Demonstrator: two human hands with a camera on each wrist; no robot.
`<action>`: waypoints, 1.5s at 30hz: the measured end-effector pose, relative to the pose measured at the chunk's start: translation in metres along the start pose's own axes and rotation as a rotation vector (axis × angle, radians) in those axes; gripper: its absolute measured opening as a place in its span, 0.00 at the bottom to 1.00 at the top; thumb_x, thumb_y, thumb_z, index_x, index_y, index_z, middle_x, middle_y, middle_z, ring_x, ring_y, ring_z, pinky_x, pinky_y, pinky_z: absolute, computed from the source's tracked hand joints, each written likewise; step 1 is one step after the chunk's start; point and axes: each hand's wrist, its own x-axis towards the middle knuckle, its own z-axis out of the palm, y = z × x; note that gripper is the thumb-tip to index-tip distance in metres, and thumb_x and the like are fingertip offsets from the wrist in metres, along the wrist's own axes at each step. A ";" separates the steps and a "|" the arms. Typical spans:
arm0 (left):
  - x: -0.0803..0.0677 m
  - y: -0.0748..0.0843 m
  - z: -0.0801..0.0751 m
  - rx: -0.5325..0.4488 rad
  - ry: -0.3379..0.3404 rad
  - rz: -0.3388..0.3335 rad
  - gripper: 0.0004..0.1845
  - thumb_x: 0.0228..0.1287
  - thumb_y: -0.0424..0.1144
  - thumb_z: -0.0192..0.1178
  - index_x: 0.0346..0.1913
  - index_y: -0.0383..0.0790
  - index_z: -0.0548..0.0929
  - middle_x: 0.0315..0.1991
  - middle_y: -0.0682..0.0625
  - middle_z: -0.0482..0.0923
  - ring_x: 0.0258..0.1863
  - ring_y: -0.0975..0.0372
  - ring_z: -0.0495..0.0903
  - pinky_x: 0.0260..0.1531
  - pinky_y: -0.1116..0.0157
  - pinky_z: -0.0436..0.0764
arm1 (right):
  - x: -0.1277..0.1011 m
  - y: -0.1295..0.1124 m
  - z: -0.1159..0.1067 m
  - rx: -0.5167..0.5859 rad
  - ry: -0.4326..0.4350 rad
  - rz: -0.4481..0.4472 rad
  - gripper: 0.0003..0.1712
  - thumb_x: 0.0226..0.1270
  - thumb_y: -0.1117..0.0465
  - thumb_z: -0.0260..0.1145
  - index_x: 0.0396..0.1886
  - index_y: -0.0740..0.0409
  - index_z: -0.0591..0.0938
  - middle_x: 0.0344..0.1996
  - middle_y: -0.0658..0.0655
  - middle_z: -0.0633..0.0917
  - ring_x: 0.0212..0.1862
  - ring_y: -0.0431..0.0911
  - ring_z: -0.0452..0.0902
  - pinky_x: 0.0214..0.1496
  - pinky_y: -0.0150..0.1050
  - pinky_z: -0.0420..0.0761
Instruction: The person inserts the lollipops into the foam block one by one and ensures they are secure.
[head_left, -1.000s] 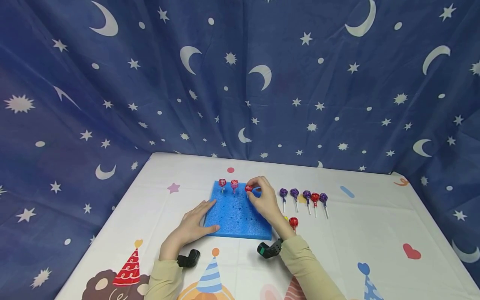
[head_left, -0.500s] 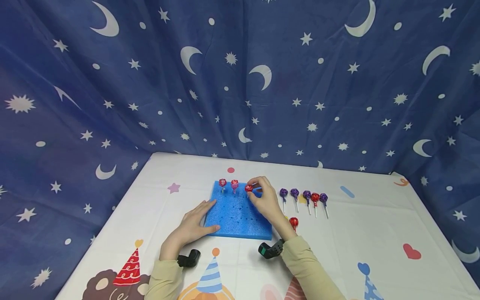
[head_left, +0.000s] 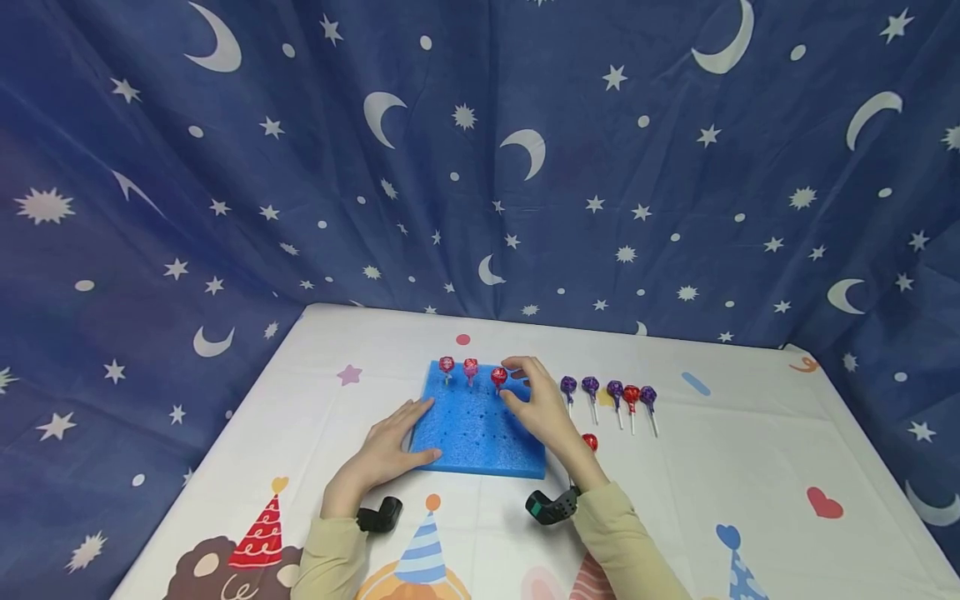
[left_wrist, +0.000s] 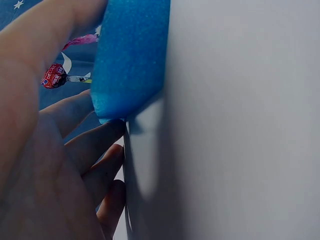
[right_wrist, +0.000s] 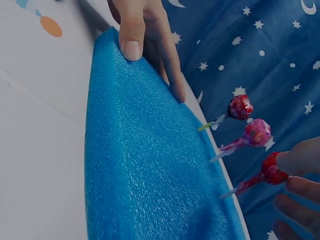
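A blue foam block [head_left: 476,429] lies flat on the table, dotted with small holes. Three lollipops stand upright along its far edge: a red one [head_left: 446,365] at the left, a pink-and-red one [head_left: 470,367] in the middle, and a red one [head_left: 498,376] at the right. My right hand [head_left: 546,412] is just right of that last lollipop, thumb and fingers spread apart around its side. At the block's left edge my left hand [head_left: 384,452] rests with fingers extended; its thumb [right_wrist: 131,47] presses on the top surface near a corner.
Right of the block lies a row of purple lollipops [head_left: 591,386] with one red lollipop [head_left: 632,395] among them. Nearer, another red lollipop [head_left: 590,442] is partly hidden by the right wrist. A blue curtain [head_left: 570,208] with moons and stars hangs behind the white table [head_left: 720,467].
My right hand has loosened its pinch on the right-hand red lollipop and shifted slightly right. That lollipop now stands by itself in the foam. My left hand keeps its place.
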 end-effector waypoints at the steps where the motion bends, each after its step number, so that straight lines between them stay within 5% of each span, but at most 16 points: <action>1: 0.000 0.000 0.000 0.001 0.001 0.002 0.45 0.56 0.55 0.66 0.74 0.48 0.59 0.75 0.42 0.56 0.76 0.46 0.50 0.69 0.36 0.50 | -0.002 0.000 -0.001 -0.009 -0.005 0.010 0.23 0.61 0.65 0.67 0.57 0.53 0.76 0.54 0.56 0.80 0.57 0.55 0.76 0.61 0.53 0.77; 11: 0.002 0.000 0.002 0.004 -0.010 -0.004 0.45 0.57 0.56 0.65 0.75 0.49 0.58 0.76 0.43 0.55 0.77 0.46 0.49 0.70 0.36 0.49 | -0.025 0.004 -0.015 -0.082 -0.009 0.025 0.22 0.62 0.61 0.68 0.57 0.52 0.77 0.53 0.57 0.81 0.58 0.52 0.76 0.61 0.55 0.76; 23: 0.002 -0.002 0.004 0.001 -0.010 -0.001 0.45 0.57 0.56 0.65 0.75 0.49 0.58 0.76 0.43 0.55 0.77 0.46 0.49 0.69 0.36 0.50 | -0.056 0.010 -0.035 -0.027 -0.024 0.087 0.19 0.62 0.61 0.67 0.54 0.52 0.79 0.52 0.54 0.82 0.57 0.51 0.76 0.58 0.54 0.78; 45: 0.003 -0.002 0.002 0.010 -0.012 0.001 0.45 0.57 0.57 0.64 0.75 0.49 0.57 0.76 0.43 0.55 0.76 0.46 0.49 0.69 0.35 0.49 | -0.083 0.042 -0.061 -0.057 0.072 0.205 0.16 0.63 0.63 0.67 0.51 0.56 0.80 0.50 0.56 0.83 0.54 0.52 0.78 0.58 0.52 0.80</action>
